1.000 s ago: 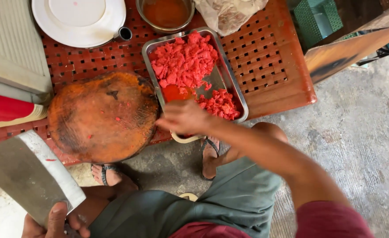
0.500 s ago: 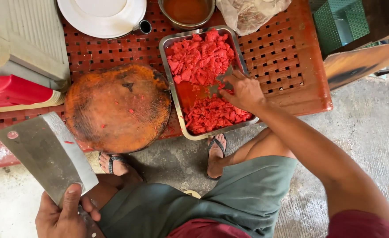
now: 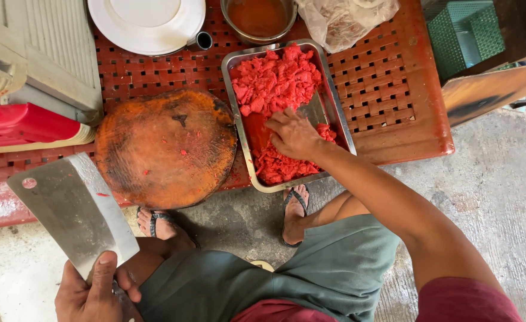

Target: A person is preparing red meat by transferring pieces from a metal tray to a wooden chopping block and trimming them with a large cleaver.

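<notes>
Right hand [image 3: 292, 134] now deeper among tray's red meat [image 3: 275, 80].

Brightness: even, soft daylight; bright throughout, nothing dim.
Source: diffuse, from overhead; no single beam discernible.
Shadows: faint and short; a soft dark patch on the concrete floor [image 3: 501, 197] beneath the red lattice table [image 3: 394, 89].
Glare: mild sheen on the steel tray [image 3: 334, 101] rim and on the cleaver [image 3: 75, 209] blade; white plate [image 3: 149, 24] close to blown out, little surface detail.
Colour: strongly saturated reds and oranges on the chopped red meat [image 3: 275, 80] and round chopping block [image 3: 164, 146].
Focus: sharp at centre; right hand [image 3: 292, 134] crisp, left hand [image 3: 93, 292] slightly soft at the lower edge.
Distortion: slight wide-angle stretch towards the corners.
</notes>
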